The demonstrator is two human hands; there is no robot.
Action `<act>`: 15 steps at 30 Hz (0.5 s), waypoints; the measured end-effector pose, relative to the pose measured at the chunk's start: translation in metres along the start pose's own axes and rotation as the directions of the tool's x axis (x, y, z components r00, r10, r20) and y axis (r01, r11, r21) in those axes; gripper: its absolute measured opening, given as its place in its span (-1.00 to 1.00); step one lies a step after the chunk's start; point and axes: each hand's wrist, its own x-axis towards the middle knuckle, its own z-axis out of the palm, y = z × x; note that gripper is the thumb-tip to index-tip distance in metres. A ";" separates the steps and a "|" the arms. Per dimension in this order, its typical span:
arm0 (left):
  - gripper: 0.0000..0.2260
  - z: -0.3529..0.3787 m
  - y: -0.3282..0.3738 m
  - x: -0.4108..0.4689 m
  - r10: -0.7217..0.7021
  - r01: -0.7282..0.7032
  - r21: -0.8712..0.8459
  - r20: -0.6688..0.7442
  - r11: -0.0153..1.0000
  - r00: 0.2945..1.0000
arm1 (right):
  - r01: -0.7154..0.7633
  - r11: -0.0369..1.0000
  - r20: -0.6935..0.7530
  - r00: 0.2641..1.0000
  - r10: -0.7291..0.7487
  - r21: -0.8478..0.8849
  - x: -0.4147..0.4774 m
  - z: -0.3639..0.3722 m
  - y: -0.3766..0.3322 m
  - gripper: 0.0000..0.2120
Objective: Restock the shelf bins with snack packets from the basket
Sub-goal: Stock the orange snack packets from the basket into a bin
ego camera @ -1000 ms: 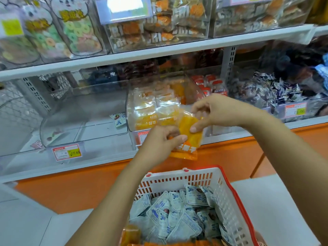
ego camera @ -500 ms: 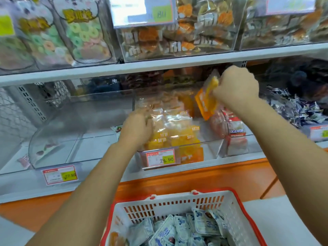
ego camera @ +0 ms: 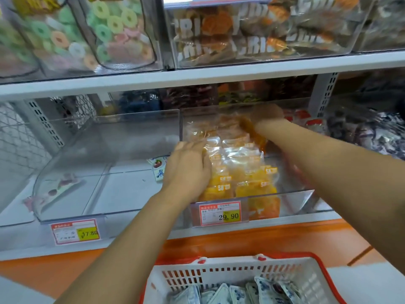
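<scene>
A white shelf runs the whole width, with a second board under it and an orange base below that. Up top stand clear bins: one full of pastel ring sweets, and one beside it of crinkly crisp packs. On the lower board the left bin holds almost nothing, only a couple of stray packets lying on its floor. The middle bin touches it on the right and is well filled. Further right is a heap of dark blue and white wrapped sweets.

Down at the bottom edge sits the red-rimmed white basket, just in front of the shelf, with blue-and-white packets lying loose in it.

Both arms reach up from either side of the basket into the middle bin. The left hand lies palm down with its fingers straight and together, pressing on the left side of the orange packets, which are stacked in overlapping rows from the front wall to the back. It has nothing in its grasp. The right hand is deep at the back of the same bin and smeared by blur. A darker orange packet stands tilted right against it, above the stack, but I cannot tell whether the fingers are closed round it or spread.

A price tag reading 29.90 is clipped to the front of the middle bin, and one reading 17.80 sits under the left bin
</scene>
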 end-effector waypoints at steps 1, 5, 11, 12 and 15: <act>-0.62 0.000 0.001 0.000 -0.001 0.001 0.004 -0.002 1.000 1.000 | 0.030 0.999 0.009 0.999 -0.030 0.029 0.007 0.002 0.001 -0.67; -0.64 0.001 0.001 0.001 -0.002 0.002 0.024 -0.005 1.000 1.000 | 0.165 0.978 0.097 0.979 -0.178 0.131 0.026 -0.001 0.012 -0.80; -0.67 0.003 -0.001 0.002 -0.024 0.024 0.038 0.004 0.999 1.000 | 0.256 0.950 0.060 0.961 -0.270 0.177 0.031 0.006 0.019 -0.80; -0.67 0.003 -0.001 0.002 -0.025 0.025 0.037 -0.001 0.999 1.000 | 0.265 0.946 0.013 0.962 -0.272 0.189 0.030 0.008 0.019 -0.79; -0.68 0.003 0.001 0.002 -0.039 0.039 0.027 -0.007 0.999 0.999 | 0.299 0.923 -0.063 0.954 -0.292 0.244 0.029 0.014 0.017 -0.77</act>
